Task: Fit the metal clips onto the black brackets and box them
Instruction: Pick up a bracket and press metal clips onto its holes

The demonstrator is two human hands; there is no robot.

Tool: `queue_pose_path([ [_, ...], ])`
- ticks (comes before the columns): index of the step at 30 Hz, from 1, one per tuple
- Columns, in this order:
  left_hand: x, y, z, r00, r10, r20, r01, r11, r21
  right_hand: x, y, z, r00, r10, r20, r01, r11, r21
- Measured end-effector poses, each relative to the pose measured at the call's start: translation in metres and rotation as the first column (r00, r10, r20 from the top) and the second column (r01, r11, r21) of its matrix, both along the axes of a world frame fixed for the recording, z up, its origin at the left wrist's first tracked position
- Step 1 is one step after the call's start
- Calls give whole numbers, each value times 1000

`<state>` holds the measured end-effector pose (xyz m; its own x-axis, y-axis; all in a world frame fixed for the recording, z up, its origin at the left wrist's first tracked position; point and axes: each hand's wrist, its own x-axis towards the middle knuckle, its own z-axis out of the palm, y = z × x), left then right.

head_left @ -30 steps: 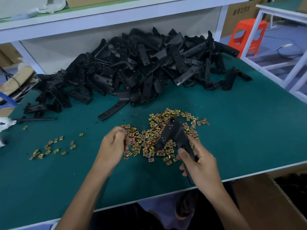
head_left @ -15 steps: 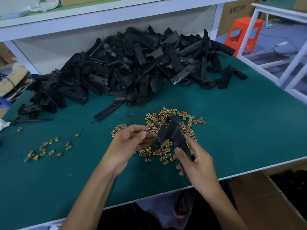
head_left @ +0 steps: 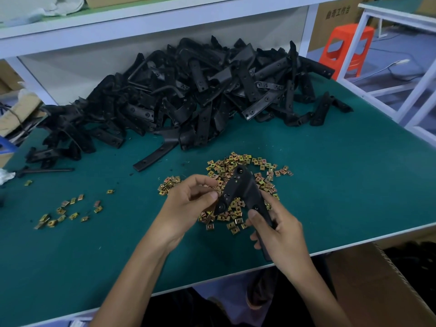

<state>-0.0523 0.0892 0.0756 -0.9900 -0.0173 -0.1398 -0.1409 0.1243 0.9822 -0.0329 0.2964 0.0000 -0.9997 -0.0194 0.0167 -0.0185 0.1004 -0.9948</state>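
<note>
My right hand (head_left: 280, 230) grips one leg of a black V-shaped bracket (head_left: 240, 185) held just above the pile of small gold metal clips (head_left: 236, 171) on the green table. My left hand (head_left: 188, 204) pinches a clip between thumb and fingers against the bracket's left leg; the clip itself is mostly hidden by my fingertips. A big heap of black brackets (head_left: 188, 97) lies at the back of the table. A cardboard box (head_left: 382, 286) sits below the table's front edge at the right.
A smaller scatter of gold clips (head_left: 66, 211) lies at the left. A white shelf (head_left: 141, 20) runs above the bracket heap. An orange stool (head_left: 346, 48) and a white frame (head_left: 424, 90) stand beyond the table's right edge.
My left hand rose from the clip pile and moved right to the bracket's left leg, its fingers pinched together. My right hand kept holding the bracket in about the same place.
</note>
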Motion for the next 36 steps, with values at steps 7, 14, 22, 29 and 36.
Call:
queue_pose_path([
  [7, -4, 0, 4, 999, -2, 52, -1, 999, 50, -1, 1, 1, 1000, 27, -2, -27, 999, 18],
  [14, -6, -2, 7, 997, -50, 62, 53, 998, -34, -1, 0, 8, 999, 47, -14, -46, 998, 53],
  [22, -3, 11, 8, 996, -65, 61, 72, 990, -124, 1, -1, 13, 998, 38, -45, -35, 996, 83],
  [29, -2, 2, 2, 996, -43, 82, 47, 998, -47, 0, 0, 11, 999, 49, -3, -49, 997, 58],
  [36, -26, -50, -14, 977, 137, -163, -212, 708, -674, 1, 2, 7, 999, 35, 18, -36, 999, 29],
])
